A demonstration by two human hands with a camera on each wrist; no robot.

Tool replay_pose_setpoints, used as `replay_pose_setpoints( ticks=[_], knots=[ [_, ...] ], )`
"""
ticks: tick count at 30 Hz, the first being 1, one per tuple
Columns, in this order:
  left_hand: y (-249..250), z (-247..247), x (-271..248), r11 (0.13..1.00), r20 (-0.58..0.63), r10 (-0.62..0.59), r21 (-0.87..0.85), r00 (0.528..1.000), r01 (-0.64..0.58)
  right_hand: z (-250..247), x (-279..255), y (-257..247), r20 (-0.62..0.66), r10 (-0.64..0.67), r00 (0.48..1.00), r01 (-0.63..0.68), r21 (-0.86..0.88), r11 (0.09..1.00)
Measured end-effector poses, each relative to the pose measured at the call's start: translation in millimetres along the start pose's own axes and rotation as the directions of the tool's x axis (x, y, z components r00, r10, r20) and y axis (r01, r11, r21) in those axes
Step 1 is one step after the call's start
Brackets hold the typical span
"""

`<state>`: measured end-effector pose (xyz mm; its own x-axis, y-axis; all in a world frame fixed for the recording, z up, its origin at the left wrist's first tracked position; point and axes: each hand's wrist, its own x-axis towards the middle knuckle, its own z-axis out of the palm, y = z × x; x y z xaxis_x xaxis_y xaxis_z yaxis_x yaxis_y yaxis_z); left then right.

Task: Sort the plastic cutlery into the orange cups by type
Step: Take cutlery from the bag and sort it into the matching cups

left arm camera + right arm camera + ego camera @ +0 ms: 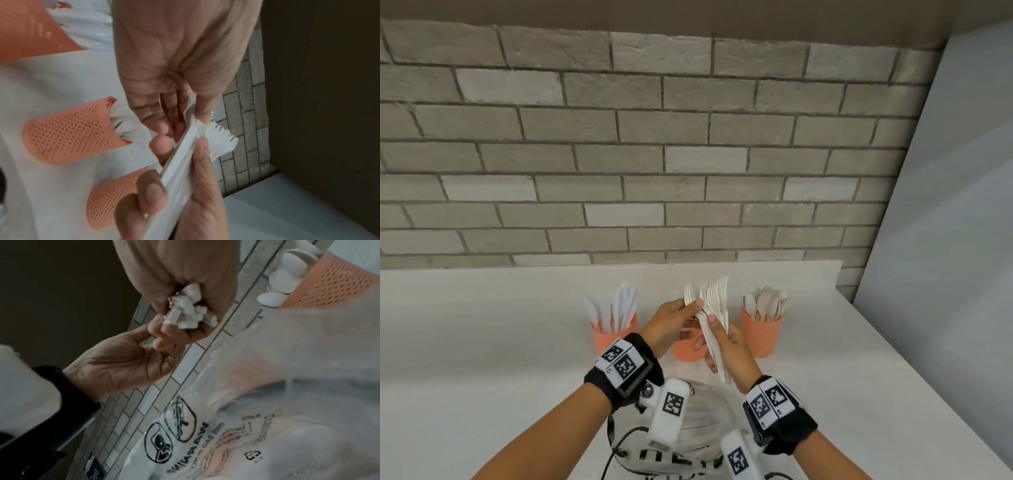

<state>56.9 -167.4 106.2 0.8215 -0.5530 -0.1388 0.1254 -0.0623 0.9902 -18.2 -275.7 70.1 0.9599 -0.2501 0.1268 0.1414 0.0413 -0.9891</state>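
Three orange mesh cups stand in a row on the white counter: the left cup (614, 337) holds knives, the middle cup (687, 351) sits half hidden behind my hands and has forks in it (68, 133), and the right cup (761, 335) holds spoons (283, 277). My right hand (722, 339) grips a bundle of white forks (715, 305) by the handles, tines up, above the middle cup. Their handle ends (189, 313) stick out of my fist. My left hand (690, 306) pinches the head of one fork (191, 116) at the bundle's left side.
A clear plastic bag (688, 428) with black warning print lies on the counter just in front of the cups, under my wrists. A brick wall (654, 154) closes the back, and a plain panel (945, 240) stands at the right. Bare counter (482, 342) stretches to the left.
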Motion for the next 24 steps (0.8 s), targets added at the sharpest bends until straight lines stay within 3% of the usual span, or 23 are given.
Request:
replay_pose_setpoints(
  ticks=[5,8,12,15,18,22,24],
  knots=[
    [6,5,-7,0.994,-0.009,0.025,-0.108,1.0,-0.026,-2,-3,-5,0.033,0.034,0.999,-0.035,0.04,0.999],
    [13,13,-9,0.984,-0.12,0.031,-0.17,0.992,-0.052,-6,-4,-5,0.029,0.051,0.998,-0.053,0.063,0.997],
    [19,11,-7,0.939,-0.303,0.13,-0.267,0.944,-0.215,-14,-6,-5,-0.011,0.098,0.995,-0.098,0.039,0.994],
    [22,5,-7,0.915,-0.366,0.134,-0.31,0.921,-0.257,-20,-9,-8,-0.011,0.13,0.991,-0.129,0.076,0.989],
    [22,5,-4,0.965,-0.336,0.125,-0.176,0.933,-0.193,-27,-11,-7,0.004,0.158,0.987,-0.157,0.162,0.974],
    [19,11,-4,0.993,-0.162,-0.065,-0.111,0.985,0.047,-35,-11,-6,0.01,0.249,0.968,-0.248,0.145,0.958],
    [19,9,-1,0.991,-0.152,-0.082,0.088,0.985,0.097,-40,-11,-9,-0.008,0.293,0.956,-0.29,0.124,0.949]
  ],
)
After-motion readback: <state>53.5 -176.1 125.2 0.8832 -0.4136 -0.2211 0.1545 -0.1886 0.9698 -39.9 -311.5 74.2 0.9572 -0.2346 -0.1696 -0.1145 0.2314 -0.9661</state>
